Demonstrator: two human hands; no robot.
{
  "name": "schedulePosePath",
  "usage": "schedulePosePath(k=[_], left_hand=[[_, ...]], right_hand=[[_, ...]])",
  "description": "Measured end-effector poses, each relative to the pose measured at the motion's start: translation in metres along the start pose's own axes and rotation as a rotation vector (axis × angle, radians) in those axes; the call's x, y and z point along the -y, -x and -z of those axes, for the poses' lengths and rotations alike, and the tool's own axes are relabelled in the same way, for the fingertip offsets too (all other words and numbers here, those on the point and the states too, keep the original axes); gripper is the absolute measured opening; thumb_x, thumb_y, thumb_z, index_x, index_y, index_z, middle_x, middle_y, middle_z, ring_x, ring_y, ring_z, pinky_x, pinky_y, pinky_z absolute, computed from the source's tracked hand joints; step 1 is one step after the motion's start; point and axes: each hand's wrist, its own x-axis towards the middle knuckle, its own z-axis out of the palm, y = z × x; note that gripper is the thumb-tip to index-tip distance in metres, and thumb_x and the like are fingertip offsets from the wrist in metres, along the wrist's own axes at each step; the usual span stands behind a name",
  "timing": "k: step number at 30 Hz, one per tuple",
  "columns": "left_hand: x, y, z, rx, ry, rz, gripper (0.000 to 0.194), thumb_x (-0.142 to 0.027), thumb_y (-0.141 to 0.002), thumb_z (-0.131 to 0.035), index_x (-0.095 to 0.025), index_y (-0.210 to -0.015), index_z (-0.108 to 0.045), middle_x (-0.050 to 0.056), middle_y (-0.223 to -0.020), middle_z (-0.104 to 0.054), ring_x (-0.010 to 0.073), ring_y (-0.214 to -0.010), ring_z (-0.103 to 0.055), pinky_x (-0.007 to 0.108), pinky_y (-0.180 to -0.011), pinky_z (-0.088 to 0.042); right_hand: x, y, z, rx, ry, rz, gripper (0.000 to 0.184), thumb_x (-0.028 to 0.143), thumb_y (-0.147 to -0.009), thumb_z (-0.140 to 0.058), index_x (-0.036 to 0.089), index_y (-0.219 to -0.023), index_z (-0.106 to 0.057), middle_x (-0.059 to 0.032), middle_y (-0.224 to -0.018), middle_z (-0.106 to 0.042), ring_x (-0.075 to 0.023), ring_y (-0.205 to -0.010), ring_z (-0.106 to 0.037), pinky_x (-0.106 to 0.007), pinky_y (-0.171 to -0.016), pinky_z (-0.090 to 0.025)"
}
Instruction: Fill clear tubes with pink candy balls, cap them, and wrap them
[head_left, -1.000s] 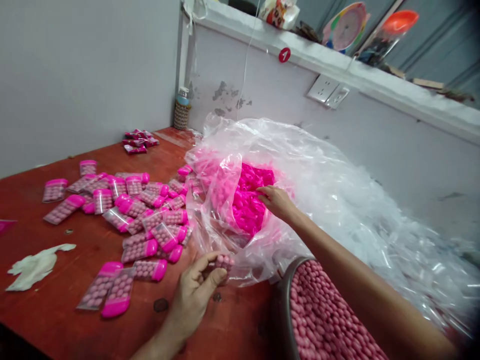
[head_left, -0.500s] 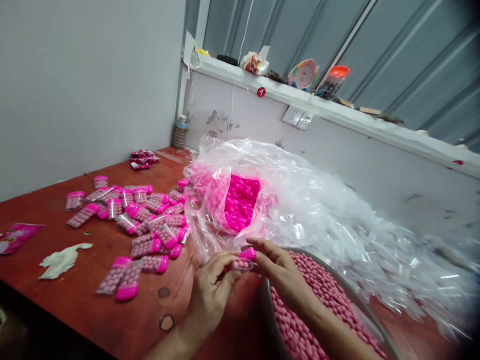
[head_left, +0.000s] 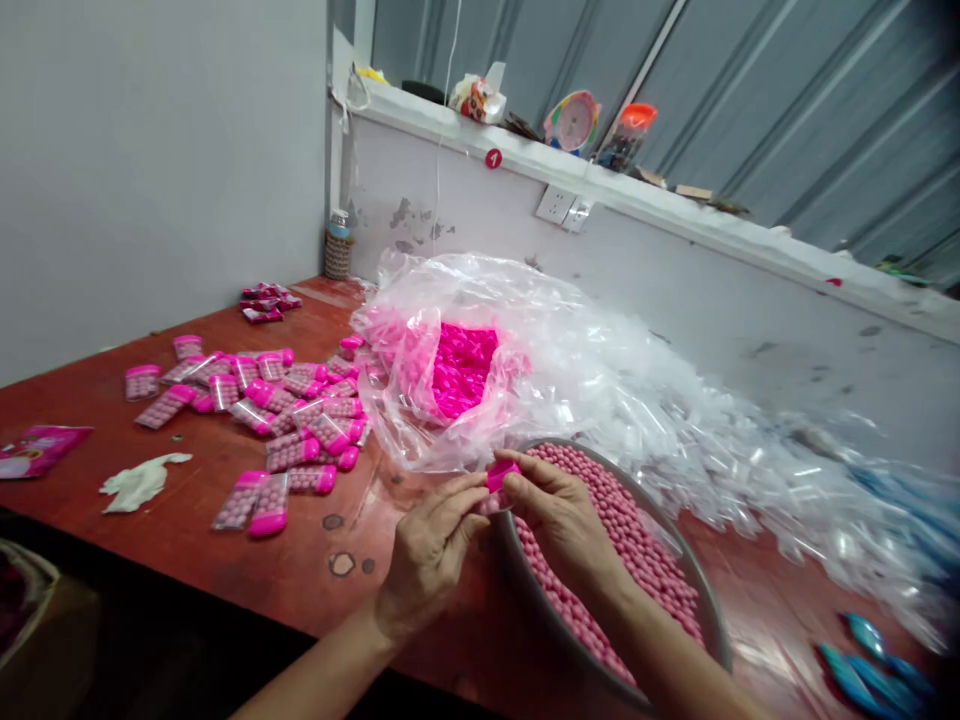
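a person's two bare hands meet at the left rim of a round gray basin (head_left: 721, 630), which is filled with small pink balls (head_left: 652, 570). the left hand (head_left: 435, 540), just left of the basin, pinches a small clear container (head_left: 491, 504) with pink balls inside. the right hand (head_left: 561, 510), in front of the basin's left part, has its thumb and fingers on the bright pink cap (head_left: 502, 473) at the container's top; whether the cap is fully seated cannot be told. the container is upright or nearly so, partly hidden by fingers.

behind the basin, toward its left, an open translucent plastic bag (head_left: 401, 435) shows a mass of bright pink caps (head_left: 463, 372). a heap of clear plastic pieces (head_left: 660, 400) spreads behind the basin and to its right. well left of the basin, many filled, pink-capped containers (head_left: 300, 410) lie loosely piled on the red table (head_left: 285, 570). farther left of the basin lie a crumpled white scrap (head_left: 142, 484) and a pink packet (head_left: 45, 452). shiny blue-green packets (head_left: 870, 682) lie to the basin's right.
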Motion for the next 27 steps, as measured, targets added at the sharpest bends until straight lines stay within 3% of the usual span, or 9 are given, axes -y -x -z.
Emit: schedulePosePath(k=[4, 9, 14, 17, 20, 27], left_hand=[[0.001, -0.002, 0.004, -0.03, 0.157, 0.186, 0.021, -0.022, -0.083, -0.052, -0.02, -0.098, -0.066, 0.006, -0.107, -0.065, 0.0212, -0.102, -0.057, 0.034, -0.091, -0.044], [0.007, -0.002, 0.009, -0.051, 0.302, 0.354, 0.026, -0.03, -0.084, -0.049, -0.017, -0.102, -0.062, 0.006, -0.098, -0.067, 0.0197, -0.088, -0.062, 0.03, -0.077, -0.05], [0.011, 0.0, 0.016, 0.031, 0.187, 0.295, 0.026, -0.03, -0.085, -0.045, -0.019, -0.104, -0.06, 0.006, -0.094, -0.066, 0.0174, -0.077, -0.063, 0.027, -0.068, -0.052], [0.013, 0.002, 0.019, 0.055, 0.151, 0.235, 0.027, -0.027, -0.084, -0.049, -0.019, -0.107, -0.061, 0.008, -0.1, -0.065, 0.0189, -0.085, -0.063, 0.03, -0.074, -0.052], [0.016, 0.002, 0.022, 0.066, 0.135, 0.209, 0.03, -0.025, -0.08, -0.055, -0.019, -0.109, -0.061, 0.008, -0.104, -0.066, 0.0208, -0.093, -0.061, 0.032, -0.081, -0.049], [0.014, -0.001, 0.029, 0.029, 0.056, 0.161, 0.021, -0.022, -0.081, -0.054, -0.018, -0.097, -0.067, 0.007, -0.093, -0.069, 0.0187, -0.087, -0.063, 0.028, -0.079, -0.047]], right_hand=[[-0.008, -0.001, 0.009, 0.004, 0.077, 0.068, 0.03, 0.029, -0.075, -0.065, 0.02, -0.104, -0.063, -0.0028, -0.086, -0.069, -0.0174, -0.079, -0.063, -0.036, -0.081, -0.048], [-0.004, -0.002, 0.017, 0.01, 0.43, 0.298, 0.031, 0.029, -0.077, -0.062, 0.023, -0.108, -0.057, -0.0037, -0.097, -0.065, -0.0178, -0.09, -0.061, -0.033, -0.081, -0.048], [0.007, -0.002, 0.009, 0.113, 0.821, 0.472, 0.019, 0.027, -0.081, -0.057, 0.022, -0.099, -0.057, -0.0036, -0.088, -0.065, -0.0172, -0.08, -0.062, -0.03, -0.073, -0.049], [0.011, -0.003, 0.001, 0.207, 1.043, 0.583, 0.017, 0.024, -0.083, -0.054, 0.022, -0.1, -0.058, -0.0039, -0.086, -0.065, -0.0173, -0.077, -0.061, -0.029, -0.071, -0.049], [0.013, -0.004, -0.005, 0.27, 1.137, 0.641, 0.02, 0.024, -0.086, -0.049, 0.022, -0.104, -0.057, -0.0052, -0.089, -0.066, -0.0181, -0.08, -0.062, -0.029, -0.071, -0.049], [0.008, -0.005, -0.006, 0.387, 1.221, 0.64, 0.021, 0.025, -0.088, -0.047, 0.023, -0.106, -0.057, -0.0062, -0.086, -0.066, -0.0181, -0.076, -0.063, -0.027, -0.067, -0.05]])
